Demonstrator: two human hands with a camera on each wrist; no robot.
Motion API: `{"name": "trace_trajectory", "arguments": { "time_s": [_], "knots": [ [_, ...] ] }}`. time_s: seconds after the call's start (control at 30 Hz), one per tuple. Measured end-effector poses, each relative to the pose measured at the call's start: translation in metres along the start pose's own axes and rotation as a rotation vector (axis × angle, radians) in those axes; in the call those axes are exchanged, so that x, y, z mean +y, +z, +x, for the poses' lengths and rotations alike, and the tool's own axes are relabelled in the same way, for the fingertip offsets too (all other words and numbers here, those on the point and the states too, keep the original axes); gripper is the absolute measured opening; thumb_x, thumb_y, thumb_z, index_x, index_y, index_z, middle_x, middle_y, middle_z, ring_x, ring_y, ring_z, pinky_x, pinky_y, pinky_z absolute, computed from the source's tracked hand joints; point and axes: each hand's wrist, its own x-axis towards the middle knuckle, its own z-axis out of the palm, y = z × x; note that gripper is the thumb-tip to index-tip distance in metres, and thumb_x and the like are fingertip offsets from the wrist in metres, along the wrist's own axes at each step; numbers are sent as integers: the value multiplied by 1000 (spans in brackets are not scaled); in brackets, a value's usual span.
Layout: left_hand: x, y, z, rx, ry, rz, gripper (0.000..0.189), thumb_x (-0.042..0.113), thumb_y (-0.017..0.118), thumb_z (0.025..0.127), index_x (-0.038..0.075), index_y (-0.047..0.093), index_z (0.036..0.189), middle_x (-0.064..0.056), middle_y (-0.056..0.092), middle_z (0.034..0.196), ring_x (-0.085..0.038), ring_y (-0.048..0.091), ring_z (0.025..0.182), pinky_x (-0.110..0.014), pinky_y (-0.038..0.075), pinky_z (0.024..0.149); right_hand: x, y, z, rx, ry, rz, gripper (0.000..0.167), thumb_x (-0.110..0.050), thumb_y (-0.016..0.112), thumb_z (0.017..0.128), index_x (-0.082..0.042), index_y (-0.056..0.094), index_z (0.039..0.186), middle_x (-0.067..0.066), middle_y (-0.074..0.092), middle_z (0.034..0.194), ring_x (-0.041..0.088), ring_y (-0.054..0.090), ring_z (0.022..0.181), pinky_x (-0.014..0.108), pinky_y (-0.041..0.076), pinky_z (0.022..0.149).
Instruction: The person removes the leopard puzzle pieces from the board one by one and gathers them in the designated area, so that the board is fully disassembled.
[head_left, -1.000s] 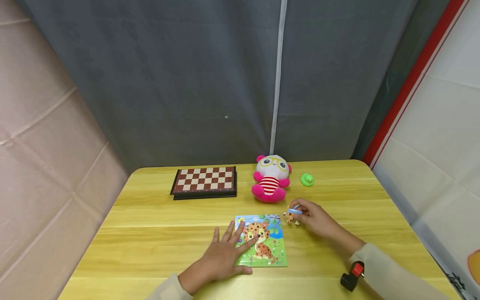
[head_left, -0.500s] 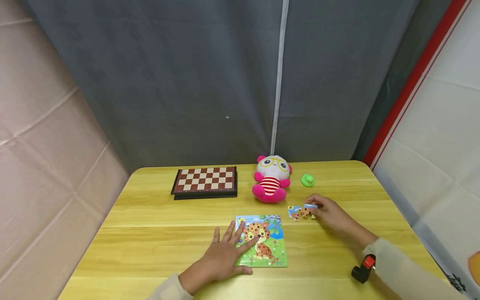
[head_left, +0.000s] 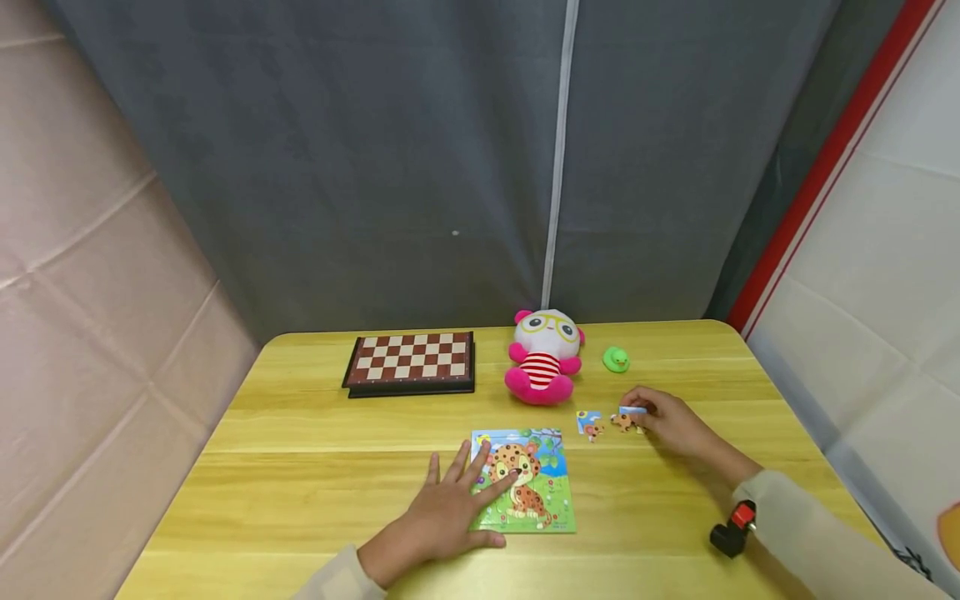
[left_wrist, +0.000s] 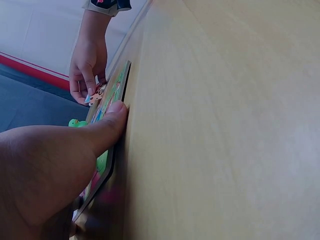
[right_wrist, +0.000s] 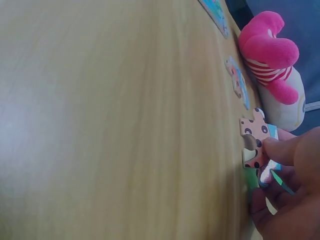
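A leopard jigsaw board [head_left: 525, 483] lies flat near the table's front middle. My left hand [head_left: 450, 504] rests flat on its left part, fingers straight; its thumb [left_wrist: 107, 127] presses the board's edge [left_wrist: 120, 90]. To the right, my right hand [head_left: 663, 421] pinches a spotted orange puzzle piece [head_left: 625, 421] low at the tabletop, also seen as the piece [right_wrist: 254, 142] between fingertips [right_wrist: 282, 150]. A second loose piece [head_left: 589, 423] lies on the wood just left of it, seen edge-on as the piece [right_wrist: 235, 80].
A pink and white plush toy [head_left: 545, 357] sits behind the board, with a small green duck [head_left: 615, 359] to its right. A folded chessboard [head_left: 410, 362] lies at the back left. The yellow wooden table [head_left: 300, 467] ends at a grey curtain.
My right hand carried pieces from the board's top right corner out to the right. One piece now lies loose on the table; the hand still pinches the other. The left hand stayed still.
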Motion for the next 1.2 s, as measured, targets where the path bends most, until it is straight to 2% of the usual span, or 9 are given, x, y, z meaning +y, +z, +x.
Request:
{"name": "trace_trajectory", "arguments": {
  "time_s": [0.27,0.6,0.9,1.2],
  "knots": [
    [1,-2,0,-1,-1,2,85,82,43,88,49,18,162,-12,0,173,-46,1,157,-81,12,114,5,5,-1,42,-9,-70,17,1,65,98,-4,71,113,9,67,111,19,61,98,26,51,82],
    [0,0,1,-3,-3,5,85,83,43,88,50,16,162,-12,-1,173,-46,1,157,-80,12,114,5,7,-2,37,-40,-98,18,1,66,98,-3,73,114,6,67,105,16,59,93,26,51,78],
    [-1,2,1,1,-2,7,85,82,43,88,50,16,162,-12,-2,173,-46,0,157,-80,12,114,7,9,-1,40,-9,-101,19,0,66,98,-3,73,115,6,67,105,15,56,92,26,49,78],
    [-1,3,2,-3,-7,4,85,83,42,88,50,15,162,-12,-3,173,-45,-1,157,-80,10,114,8,11,-2,45,-3,-112,19,0,67,98,-4,74,115,4,67,105,19,59,96,27,51,82]
  ]
}}
